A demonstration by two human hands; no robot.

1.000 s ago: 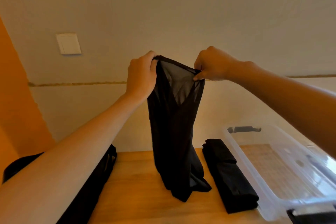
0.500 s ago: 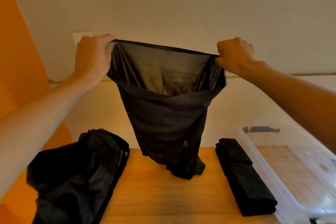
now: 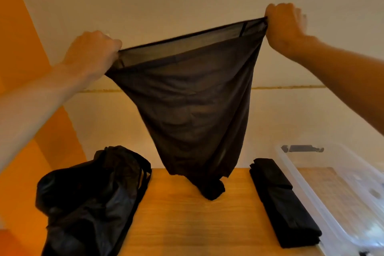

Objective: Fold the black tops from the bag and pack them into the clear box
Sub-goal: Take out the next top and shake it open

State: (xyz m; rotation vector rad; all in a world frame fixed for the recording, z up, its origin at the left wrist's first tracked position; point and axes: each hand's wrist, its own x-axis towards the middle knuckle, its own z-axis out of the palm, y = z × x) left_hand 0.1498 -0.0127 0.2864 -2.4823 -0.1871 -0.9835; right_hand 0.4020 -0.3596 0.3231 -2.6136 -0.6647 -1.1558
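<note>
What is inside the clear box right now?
No garment shows inside the clear box; the wooden table shows through its floor. Its near end is out of frame.

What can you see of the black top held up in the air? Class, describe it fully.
The black top is thin, partly sheer fabric. Its upper edge is stretched taut between the left hand and the higher right hand, each gripping a corner. It hangs tapering downward; its bunched lower end seems to rest on the wooden table.

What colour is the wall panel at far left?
Orange, seen in the head view.
</note>
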